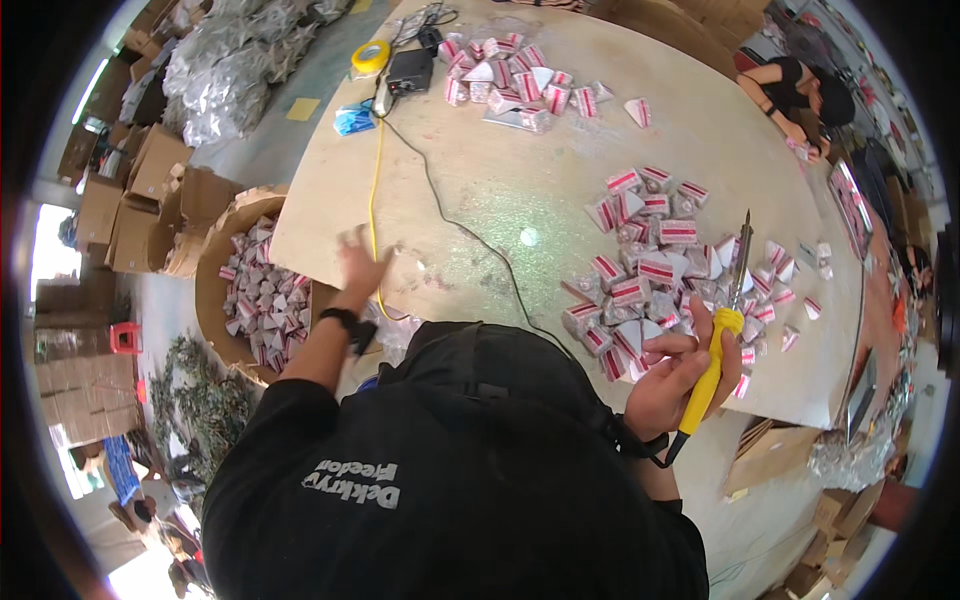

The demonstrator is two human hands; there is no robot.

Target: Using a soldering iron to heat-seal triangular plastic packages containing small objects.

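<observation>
My right hand (684,376) is closed around the yellow handle of a soldering iron (705,385), its metal tip pointing up and away over the table. Beneath and beside that hand lies a heap of small wedge-shaped packets (657,270) in clear wrap with red-and-white labels. My left hand (362,270), a little blurred, is over the table's left edge with fingers apart and nothing visible in it. Close by runs a yellow cord (375,200). Left of that hand, a large cardboard box (209,320) holds many similar packets.
A second packet heap (515,75) lies at the table's far side, near a black power box (409,72), yellow tape roll (370,57) and blue packet (354,118). A dark cord (440,205) crosses the pale table (330,190). Another person (790,95) leans over the far right edge.
</observation>
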